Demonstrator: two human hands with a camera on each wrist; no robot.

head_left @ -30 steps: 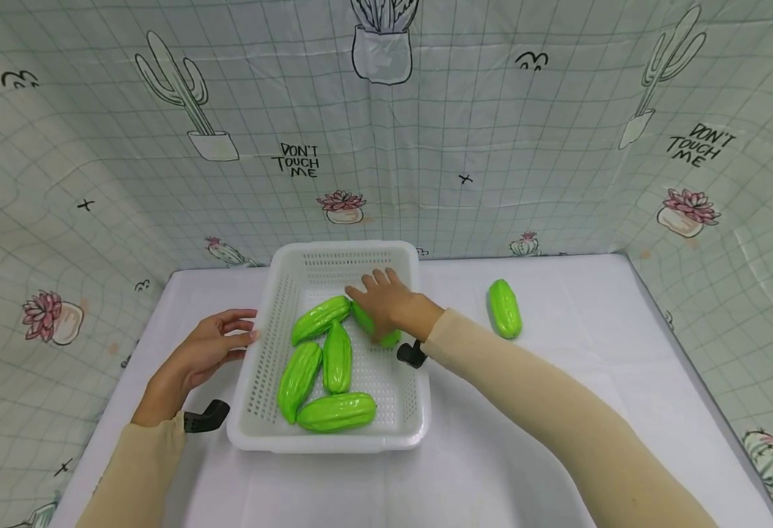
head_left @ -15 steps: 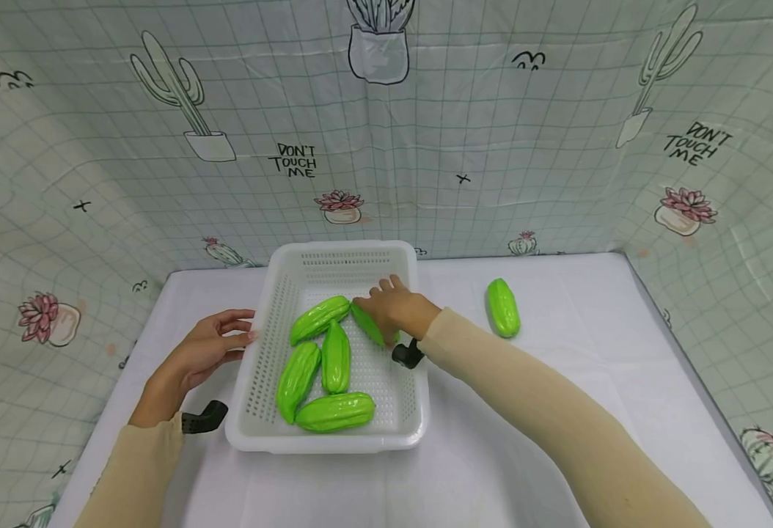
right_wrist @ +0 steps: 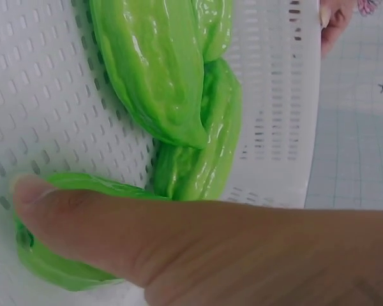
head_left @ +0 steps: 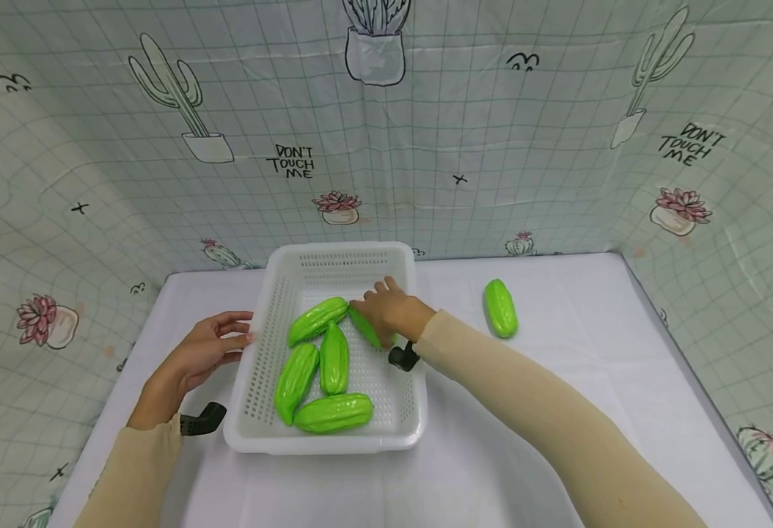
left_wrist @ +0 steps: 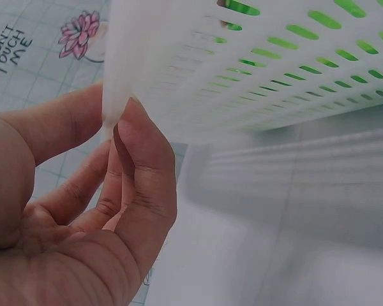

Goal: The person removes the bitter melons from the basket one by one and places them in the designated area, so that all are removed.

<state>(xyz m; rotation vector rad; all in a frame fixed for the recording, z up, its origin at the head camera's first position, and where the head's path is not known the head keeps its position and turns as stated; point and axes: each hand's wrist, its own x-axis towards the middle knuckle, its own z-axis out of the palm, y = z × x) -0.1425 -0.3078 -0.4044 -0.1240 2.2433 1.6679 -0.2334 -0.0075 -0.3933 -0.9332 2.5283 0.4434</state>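
A white perforated plastic basket [head_left: 323, 445] holds several glossy green bitter gourds. My right hand [head_left: 393, 308] reaches inside and grips the gourd at the basket's right side [head_left: 362, 326], largely covering it; in the right wrist view the thumb [right_wrist: 70, 213] lies along that gourd [right_wrist: 70, 271]. Close by in the basket are an upper-left gourd [head_left: 317, 320], an upright middle one [head_left: 334, 359], a left one [head_left: 297, 381] and one lying crosswise in front [head_left: 335, 413]. My left hand [head_left: 208, 348] pinches the basket's left rim [left_wrist: 124, 70] between thumb and finger.
Another green gourd [head_left: 502, 308] lies on the white-covered table [head_left: 492, 455], right of the basket and beyond my right forearm. A grid-patterned cloth [head_left: 459, 132] with cactus drawings rises behind the table and along both sides.
My right hand shifted slightly right over the gourd, and its spread fingers drew in around it. The left hand has stayed at the basket's rim. The view drifted slightly.
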